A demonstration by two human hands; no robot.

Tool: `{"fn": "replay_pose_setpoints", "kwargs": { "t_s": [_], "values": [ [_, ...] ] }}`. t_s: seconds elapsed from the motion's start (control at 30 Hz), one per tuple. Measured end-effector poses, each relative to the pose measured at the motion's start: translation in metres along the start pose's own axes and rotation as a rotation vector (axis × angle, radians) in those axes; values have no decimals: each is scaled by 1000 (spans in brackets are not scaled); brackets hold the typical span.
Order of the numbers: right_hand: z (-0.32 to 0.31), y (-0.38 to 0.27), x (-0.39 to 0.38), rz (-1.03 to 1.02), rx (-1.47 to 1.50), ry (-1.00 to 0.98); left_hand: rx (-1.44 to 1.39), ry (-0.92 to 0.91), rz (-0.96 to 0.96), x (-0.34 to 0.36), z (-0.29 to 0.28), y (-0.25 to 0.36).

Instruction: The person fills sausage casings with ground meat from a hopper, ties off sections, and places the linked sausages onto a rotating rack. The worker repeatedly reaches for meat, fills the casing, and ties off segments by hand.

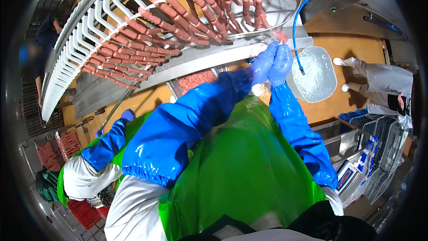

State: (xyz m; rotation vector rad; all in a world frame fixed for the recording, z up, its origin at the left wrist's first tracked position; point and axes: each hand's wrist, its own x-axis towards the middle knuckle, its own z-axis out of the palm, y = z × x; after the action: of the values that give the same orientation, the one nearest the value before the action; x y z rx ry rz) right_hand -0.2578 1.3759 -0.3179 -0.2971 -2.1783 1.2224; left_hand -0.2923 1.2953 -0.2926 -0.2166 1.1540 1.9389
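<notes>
Both gloved hands meet just below the steel rail [209, 58] that runs under the rack of white hooks [89, 31]. The left hand [264, 62] and the right hand [281, 64], in blue gloves, are pressed side by side, fingers curled together around something wet and pale just under the rail's right end; what they grip is blurred, so I cannot tell what it is. Strings of pink-red sausage links [178, 18] hang in loops from the hooks above the rail, the nearest loops just above and left of the hands. A white basin of water [314, 80] sits just right of the hands, below the rail's end, with a blue hose [296, 22] curving down into it. Long blue sleeves [178, 125] and a bright green apron [240, 169] fill the view beneath the rail. A tray of loose sausages [196, 79] shows below the rail, left of the hands. Further left, a co-worker's blue-gloved hand [127, 115] reaches toward the rail. Another person in white boots [347, 62] stands right of the basin.
</notes>
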Motion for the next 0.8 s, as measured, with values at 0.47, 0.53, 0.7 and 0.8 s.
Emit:
{"fn": "replay_pose_setpoints", "kwargs": {
  "t_s": [0.47, 0.53, 0.7, 0.8],
  "values": [
    [-1, -5, 34, 209, 52, -592, 187, 30, 497, 24, -145, 192],
    [-3, -14, 30, 158, 11, -652, 417, 70, 442, 37, -163, 187],
    [-16, -9, 22, 232, 5, -693, 575, -33, 378, -3, -170, 169],
    [-24, 7, 28, 260, -29, -682, 697, -39, 358, -35, -181, 147]
  ]
}}
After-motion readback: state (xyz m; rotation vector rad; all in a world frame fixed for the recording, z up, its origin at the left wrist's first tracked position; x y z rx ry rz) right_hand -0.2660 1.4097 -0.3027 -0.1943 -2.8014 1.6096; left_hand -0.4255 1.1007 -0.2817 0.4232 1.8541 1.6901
